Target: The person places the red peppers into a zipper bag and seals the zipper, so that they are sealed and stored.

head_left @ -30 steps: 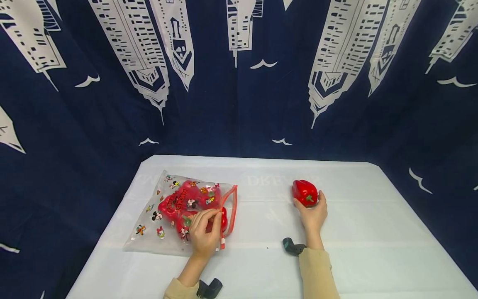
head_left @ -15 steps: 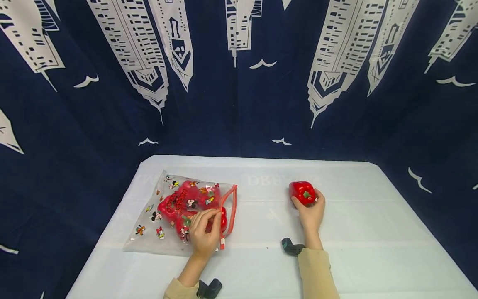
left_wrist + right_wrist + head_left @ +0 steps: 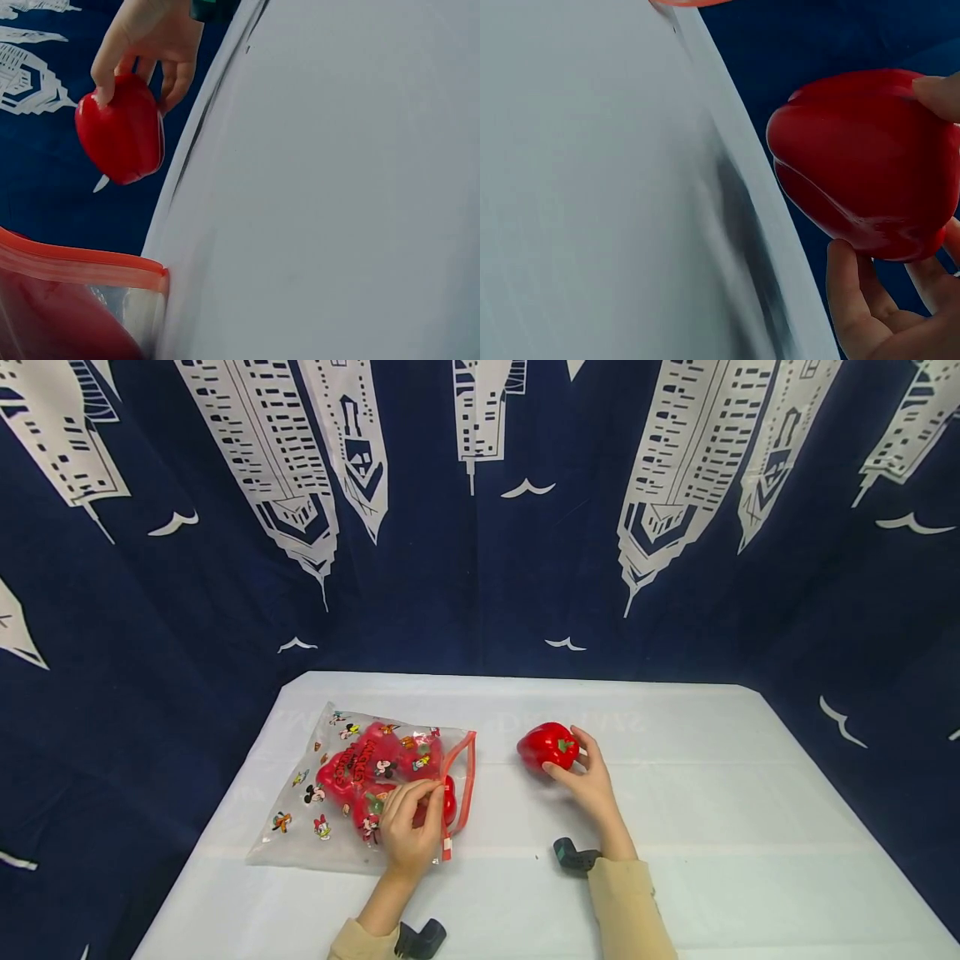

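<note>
A clear zip bag (image 3: 330, 810) printed with cartoon figures lies on the left of the white table (image 3: 720, 827), with several red peppers inside. Its red-edged mouth (image 3: 467, 777) faces right. My left hand (image 3: 411, 825) pinches the bag near that mouth. My right hand (image 3: 583, 775) grips a loose red bell pepper (image 3: 548, 747) just above the table, a little right of the bag's mouth. The left wrist view shows that pepper (image 3: 120, 137) held in the fingers and the bag's red rim (image 3: 82, 260). The right wrist view shows the pepper (image 3: 866, 161) close up.
A dark blue curtain (image 3: 480, 527) with white tower prints hangs behind and beside the table. Black wrist mounts (image 3: 573, 857) sit by both sleeves. The table's right half is bare white cloth.
My right hand has lifted the loose pepper and carried it left toward the bag's mouth. The left hand and the bag have stayed still.
</note>
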Tool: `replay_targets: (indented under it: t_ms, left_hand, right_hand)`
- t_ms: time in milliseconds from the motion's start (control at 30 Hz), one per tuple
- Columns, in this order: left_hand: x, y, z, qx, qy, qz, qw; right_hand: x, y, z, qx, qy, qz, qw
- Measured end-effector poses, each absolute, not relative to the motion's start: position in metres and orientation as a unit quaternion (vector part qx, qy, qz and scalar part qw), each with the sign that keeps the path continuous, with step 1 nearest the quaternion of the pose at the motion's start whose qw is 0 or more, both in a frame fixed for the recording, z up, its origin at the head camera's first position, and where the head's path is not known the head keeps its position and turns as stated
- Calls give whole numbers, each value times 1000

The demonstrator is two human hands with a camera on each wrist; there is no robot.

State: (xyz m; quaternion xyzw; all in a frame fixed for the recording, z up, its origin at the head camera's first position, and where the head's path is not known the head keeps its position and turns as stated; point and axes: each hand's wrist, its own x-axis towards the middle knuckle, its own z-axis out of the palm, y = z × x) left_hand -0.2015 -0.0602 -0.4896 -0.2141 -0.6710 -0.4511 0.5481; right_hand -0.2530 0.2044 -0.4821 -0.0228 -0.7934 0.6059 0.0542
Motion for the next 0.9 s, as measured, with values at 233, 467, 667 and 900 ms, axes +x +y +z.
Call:
replay_targets:
  t_ms: [233, 467, 667, 900]
  left_hand:
    - [-203, -61, -495, -215, -674, -453, 542]
    - [-204, -61, -494, -217, -671, -454, 544]
    - [-204, -61, -491, -222, -666, -452, 551]
    - [-199, -59, -481, -217, -668, -451, 550]
  right_hand:
    - [-251, 188, -479, 12, -789, 615, 18]
    - [-247, 169, -477, 49, -798, 600, 17]
    - [-244, 156, -479, 71, -797, 599, 18]
    - [-240, 141, -484, 92, -797, 597, 16]
